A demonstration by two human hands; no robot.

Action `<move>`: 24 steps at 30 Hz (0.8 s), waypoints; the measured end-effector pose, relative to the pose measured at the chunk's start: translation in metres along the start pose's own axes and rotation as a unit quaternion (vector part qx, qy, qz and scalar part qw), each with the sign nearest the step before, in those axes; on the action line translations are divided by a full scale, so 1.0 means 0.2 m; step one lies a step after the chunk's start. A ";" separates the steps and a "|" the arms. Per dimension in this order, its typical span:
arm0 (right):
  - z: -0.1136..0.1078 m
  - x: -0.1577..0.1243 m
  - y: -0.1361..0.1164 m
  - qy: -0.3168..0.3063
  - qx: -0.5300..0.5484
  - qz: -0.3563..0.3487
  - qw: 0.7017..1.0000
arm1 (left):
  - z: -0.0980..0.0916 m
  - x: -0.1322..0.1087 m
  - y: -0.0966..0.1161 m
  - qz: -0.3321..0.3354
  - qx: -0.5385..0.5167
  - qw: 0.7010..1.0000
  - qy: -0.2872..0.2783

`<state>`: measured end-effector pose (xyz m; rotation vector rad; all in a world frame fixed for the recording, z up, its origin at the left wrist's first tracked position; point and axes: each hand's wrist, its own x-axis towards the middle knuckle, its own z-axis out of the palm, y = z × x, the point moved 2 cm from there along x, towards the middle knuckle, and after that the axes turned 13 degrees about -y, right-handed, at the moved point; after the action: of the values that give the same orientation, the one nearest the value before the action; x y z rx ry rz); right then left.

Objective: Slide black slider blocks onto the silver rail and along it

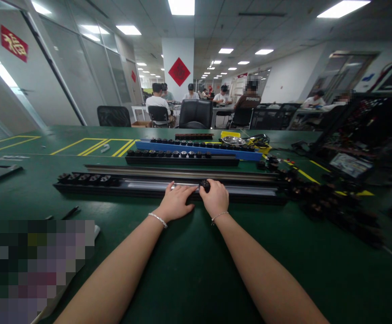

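Note:
A long black rail (250, 191) with a silver channel lies across the green table (189, 265) in front of me. My left hand (177, 201) rests on the rail with its fingers stretched flat over the channel. My right hand (216, 197) is closed around a small black round part (205, 185) seated on the rail, right beside my left fingertips. Several of the same black parts (87, 178) sit in a row at the rail's left end.
Behind the rail lie a second black rail (182, 158) and a blue rail (199, 148), both lined with black parts. A heap of loose black parts (331, 202) spreads at the right. Black pens (69, 212) lie at the left. People sit at far tables.

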<state>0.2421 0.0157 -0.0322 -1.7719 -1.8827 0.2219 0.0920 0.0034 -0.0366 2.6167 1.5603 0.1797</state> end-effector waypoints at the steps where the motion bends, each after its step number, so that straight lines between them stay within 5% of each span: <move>1: 0.00 0.00 0.00 0.002 0.003 -0.001 1.000 | 0.00 0.00 0.00 0.002 -0.002 1.000 0.002; 24: -0.01 0.00 0.04 0.019 0.002 0.004 1.000 | 0.02 0.00 0.00 -0.004 0.059 0.998 0.004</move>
<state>0.2498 0.0168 -0.0351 -1.7691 -1.8478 0.1945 0.0917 0.0038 -0.0398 2.7014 1.6319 0.1013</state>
